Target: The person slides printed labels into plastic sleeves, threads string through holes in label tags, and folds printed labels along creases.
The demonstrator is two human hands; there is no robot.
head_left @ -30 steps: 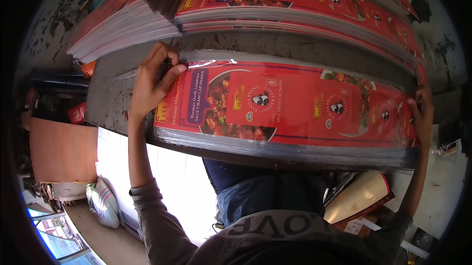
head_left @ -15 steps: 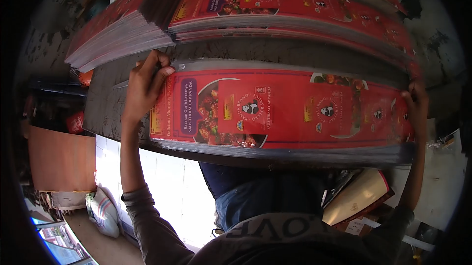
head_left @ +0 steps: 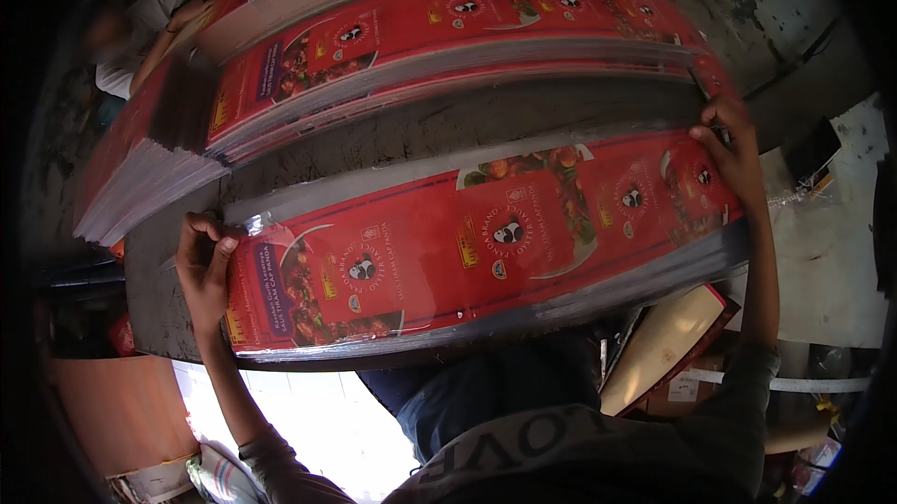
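Observation:
A stack of red printed plastic sheets [head_left: 430,252] with clear margins lies on the dark table just in front of me. The top sheet shows panda logos and food pictures, and glare runs along its clear edge. At its far left corner, my left hand [head_left: 207,266] is closed, thumb against curled fingers, on the sheet edge. My right hand [head_left: 733,144] has its fingers curled round the far right corner, thumb on top. How many sheets each hand grips cannot be made out.
Beyond a strip of dark table [head_left: 374,135] stand more stacks of red printed sheets [head_left: 420,32], with another stack [head_left: 140,172] at far left. Another person's sleeve [head_left: 168,9] and hands appear at upper left. A cardboard piece [head_left: 668,345] leans below the table at right.
The view has turned and tilted, so the stack now slants up to the right. Both hands stay at the sheets' far corners. More of the other person shows at upper left.

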